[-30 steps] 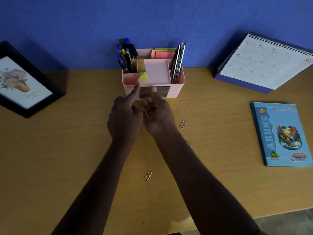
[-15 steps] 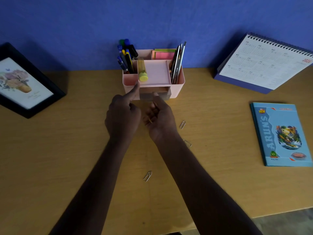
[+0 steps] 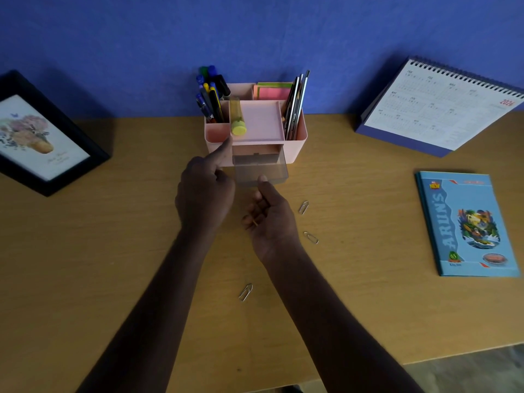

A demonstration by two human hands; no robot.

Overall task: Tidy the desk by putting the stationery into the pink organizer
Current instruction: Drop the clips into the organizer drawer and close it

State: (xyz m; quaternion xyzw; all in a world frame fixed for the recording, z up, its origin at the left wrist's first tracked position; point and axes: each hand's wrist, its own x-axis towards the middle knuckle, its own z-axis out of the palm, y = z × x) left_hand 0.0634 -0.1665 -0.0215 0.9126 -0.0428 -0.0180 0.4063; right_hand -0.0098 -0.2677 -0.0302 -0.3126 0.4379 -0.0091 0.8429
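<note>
The pink organizer (image 3: 298, 137) stands at the back of the desk against the blue wall. Its smoky clear drawer (image 3: 261, 169) is pulled out at the front. My left hand (image 3: 204, 197) presses its straight index finger against the organizer's front left wall, the other fingers curled. My right hand (image 3: 272, 222) lies palm up below the drawer, thumb tip touching the drawer's front edge, fingers curled round a small thin paper clip (image 3: 255, 222). Three more paper clips lie loose on the desk: one (image 3: 303, 207), a second (image 3: 311, 237) and a third (image 3: 245, 292).
The organizer holds pens (image 3: 211, 95), a yellow-capped tube (image 3: 237, 118), sticky notes (image 3: 272, 90) and dark flat tools (image 3: 296, 103). A framed picture (image 3: 42, 137) leans at the left, a desk calendar (image 3: 442, 106) stands back right, a blue notebook (image 3: 465, 222) lies right.
The drawer has slid out of the organizer toward me. My right hand has drawn back with it. My left index finger stays on the organizer.
</note>
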